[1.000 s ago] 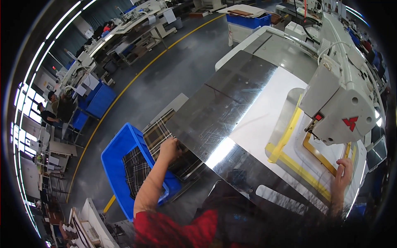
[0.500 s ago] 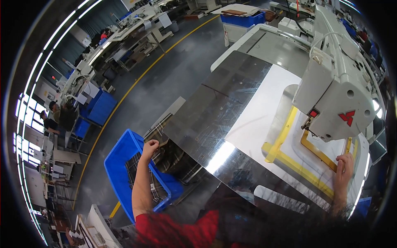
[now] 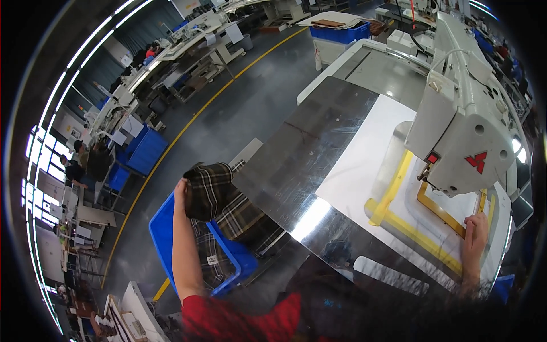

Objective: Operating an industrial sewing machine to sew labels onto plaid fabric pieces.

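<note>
My left hand [image 3: 181,192] is closed on the edge of a dark plaid cloth piece [image 3: 208,181], lifted above the blue bin [image 3: 160,228]. More plaid cloth [image 3: 242,219] hangs between the bin and the metal table plate. At the sewing machine, my right hand [image 3: 474,236] rests beside the brass-coloured clamp frame [image 3: 441,211], its fingers bent together; what is in them, if anything, I cannot make out. Under the clamp lies a clear template [image 3: 421,231] edged with yellow tape, on a white sheet [image 3: 347,174].
The white sewing machine head [image 3: 470,142] stands over the right of the table. A shiny metal plate [image 3: 285,171] reaches left toward the bin. Beyond a yellow floor line [image 3: 194,119] are other workbenches, blue bins [image 3: 142,149] and people at work.
My left hand has moved left and up, pulling the plaid cloth up from beside the bin. My right hand has stayed by the clamp frame. The view has shifted slightly.
</note>
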Available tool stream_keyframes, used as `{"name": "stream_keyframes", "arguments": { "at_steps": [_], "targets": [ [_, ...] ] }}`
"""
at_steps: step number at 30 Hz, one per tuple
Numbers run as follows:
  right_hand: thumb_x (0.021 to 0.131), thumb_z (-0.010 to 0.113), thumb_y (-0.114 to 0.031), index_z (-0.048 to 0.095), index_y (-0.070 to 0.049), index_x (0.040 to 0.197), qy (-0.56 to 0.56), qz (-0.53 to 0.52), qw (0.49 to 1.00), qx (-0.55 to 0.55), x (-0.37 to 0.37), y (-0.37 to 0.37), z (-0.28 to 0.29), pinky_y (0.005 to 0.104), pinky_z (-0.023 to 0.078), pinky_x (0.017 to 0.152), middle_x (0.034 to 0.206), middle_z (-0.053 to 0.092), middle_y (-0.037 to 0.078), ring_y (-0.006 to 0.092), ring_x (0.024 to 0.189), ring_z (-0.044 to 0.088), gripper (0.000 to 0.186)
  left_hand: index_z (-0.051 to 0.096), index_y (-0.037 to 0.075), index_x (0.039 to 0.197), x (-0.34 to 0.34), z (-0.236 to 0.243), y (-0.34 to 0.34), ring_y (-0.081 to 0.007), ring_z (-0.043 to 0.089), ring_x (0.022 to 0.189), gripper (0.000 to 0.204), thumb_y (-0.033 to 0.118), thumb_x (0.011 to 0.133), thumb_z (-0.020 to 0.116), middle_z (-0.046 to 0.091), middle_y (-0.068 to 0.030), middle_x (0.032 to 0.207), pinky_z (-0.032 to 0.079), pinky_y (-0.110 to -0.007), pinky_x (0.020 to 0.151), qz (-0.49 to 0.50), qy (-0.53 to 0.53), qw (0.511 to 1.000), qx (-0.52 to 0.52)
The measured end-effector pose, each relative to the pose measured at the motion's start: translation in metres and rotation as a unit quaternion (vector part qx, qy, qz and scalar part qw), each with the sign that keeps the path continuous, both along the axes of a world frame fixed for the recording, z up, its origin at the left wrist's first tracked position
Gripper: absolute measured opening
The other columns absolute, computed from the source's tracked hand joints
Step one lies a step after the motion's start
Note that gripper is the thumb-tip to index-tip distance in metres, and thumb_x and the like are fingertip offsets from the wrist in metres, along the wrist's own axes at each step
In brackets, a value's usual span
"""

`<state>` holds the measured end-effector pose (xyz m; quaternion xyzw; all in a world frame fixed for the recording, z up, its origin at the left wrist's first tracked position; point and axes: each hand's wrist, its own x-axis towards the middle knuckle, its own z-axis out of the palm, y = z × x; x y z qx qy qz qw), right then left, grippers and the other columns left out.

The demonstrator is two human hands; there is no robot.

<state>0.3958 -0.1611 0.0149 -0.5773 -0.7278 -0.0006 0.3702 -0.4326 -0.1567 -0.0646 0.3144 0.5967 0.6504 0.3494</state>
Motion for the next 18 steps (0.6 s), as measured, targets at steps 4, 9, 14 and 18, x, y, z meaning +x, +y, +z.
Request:
{"name": "stream_keyframes", "arguments": {
  "at_steps": [4,9,14,18],
  "targets": [
    [0.091,0.053,-0.004,0.055,0.000,0.083,-0.039,-0.010,0.999,0.007,0.006,-0.003,-0.002,0.0342,0.042,0.079,0.082,0.055,0.014,0.0280,0.084,0.053,0.009,0.060,0.013,0.087,0.067,0.060,0.033,-0.0140,0.055,0.066,0.016,0.028,0.089,0.060,0.054,0.0020,0.071,0.047,-0.028,0.066,0.069,-0.162,0.984,0.006],
    [0.090,0.054,-0.004,0.055,0.001,0.082,-0.013,-0.003,1.000,0.001,0.004,-0.005,0.001,0.0342,0.042,0.080,0.081,0.055,0.013,0.0279,0.083,0.053,0.009,0.054,0.012,0.086,0.187,0.151,0.048,-0.0052,0.048,0.061,0.004,0.015,0.085,0.057,0.049,0.0049,0.068,0.041,-0.022,0.057,-0.186,0.036,0.981,-0.027],
    [0.087,0.057,-0.002,0.057,0.000,0.081,-0.024,0.017,0.999,0.026,-0.004,-0.004,0.007,0.0356,0.043,0.075,0.078,0.056,0.012,0.0282,0.079,0.054,0.006,0.057,0.004,0.088,0.333,0.149,0.066,-0.0065,0.054,0.065,0.010,0.011,0.084,0.061,0.057,0.0014,0.076,0.044,-0.023,0.059,-0.373,0.159,0.912,-0.060],
    [0.080,0.061,0.000,0.059,-0.001,0.080,-0.060,0.032,0.996,0.054,-0.015,-0.013,0.025,0.0378,0.043,0.069,0.077,0.058,0.012,0.0290,0.076,0.055,0.003,0.062,0.005,0.090,0.403,0.109,0.069,-0.0280,0.062,0.083,0.017,0.021,0.083,0.063,0.060,-0.0102,0.085,0.051,-0.037,0.073,-0.364,0.516,0.773,0.060]
  ]
}}
